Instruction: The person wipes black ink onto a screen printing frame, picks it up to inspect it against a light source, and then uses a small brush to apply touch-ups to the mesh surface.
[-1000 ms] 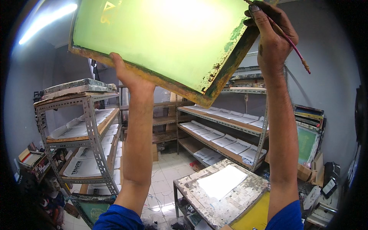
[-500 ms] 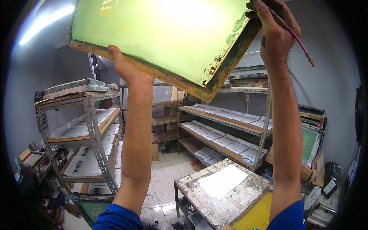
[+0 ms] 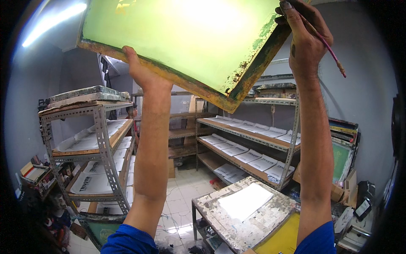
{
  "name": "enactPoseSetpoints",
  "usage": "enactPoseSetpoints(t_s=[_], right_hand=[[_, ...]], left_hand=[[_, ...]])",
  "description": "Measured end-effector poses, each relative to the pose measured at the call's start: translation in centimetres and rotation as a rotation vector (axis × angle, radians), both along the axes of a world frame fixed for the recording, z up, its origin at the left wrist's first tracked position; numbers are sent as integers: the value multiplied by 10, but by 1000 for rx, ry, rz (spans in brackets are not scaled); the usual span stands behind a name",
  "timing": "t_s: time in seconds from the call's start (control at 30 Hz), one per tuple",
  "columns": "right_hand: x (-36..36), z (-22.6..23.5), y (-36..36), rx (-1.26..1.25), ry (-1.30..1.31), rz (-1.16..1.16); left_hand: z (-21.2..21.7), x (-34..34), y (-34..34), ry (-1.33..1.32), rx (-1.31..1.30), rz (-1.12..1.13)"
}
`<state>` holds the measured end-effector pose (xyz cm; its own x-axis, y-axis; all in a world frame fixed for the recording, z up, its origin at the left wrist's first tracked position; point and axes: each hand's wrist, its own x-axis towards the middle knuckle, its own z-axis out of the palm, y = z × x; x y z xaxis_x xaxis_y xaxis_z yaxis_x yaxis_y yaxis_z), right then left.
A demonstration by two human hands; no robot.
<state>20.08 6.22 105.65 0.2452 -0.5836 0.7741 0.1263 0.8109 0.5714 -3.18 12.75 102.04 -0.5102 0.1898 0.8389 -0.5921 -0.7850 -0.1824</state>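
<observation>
A screen printing frame (image 3: 177, 46) with a light green mesh is held up tilted, bright light shining through it. Its wooden border is stained brown and black, and the coating looks flaked along the right side. My left hand (image 3: 146, 74) grips the lower edge, thumb over the near face, its other fingers hidden behind. At the upper right corner of the view, my right hand (image 3: 311, 38) is closed around a thin stick like a slim brush (image 3: 334, 57), pinkish, its end pointing down to the right. That hand's dark-smudged fingertips are against the frame's right edge.
Metal racks (image 3: 99, 148) with printed white sheets stand at left; another rack (image 3: 249, 133) is at back right. Below is a stained worktable (image 3: 207, 203) bearing white paper (image 3: 247, 201). More screens (image 3: 340, 158) lean at right. A person (image 3: 132, 112) is partly visible behind the left rack.
The frame and both hands have shifted slightly right and down in view. The person behind the left rack has moved to the right. My grip looks the same.
</observation>
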Motion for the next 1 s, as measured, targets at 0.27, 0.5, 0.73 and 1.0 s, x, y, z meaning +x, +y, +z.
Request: enactPoseSetpoints(t_s=[0.27, 0.5, 0.73, 1.0], right_hand=[[-7, -3, 5, 10, -77, 18], [-9, -6, 6, 24, -98, 0], [-13, -5, 11, 7, -126, 21], [-10, -6, 15, 54, -114, -32]], left_hand=[[4, -21, 9, 26, 52, -9], [-3, -23, 11, -1, -15, 53], [-8, -34, 16, 7, -35, 8], [-8, -36, 26, 27, -21, -15]])
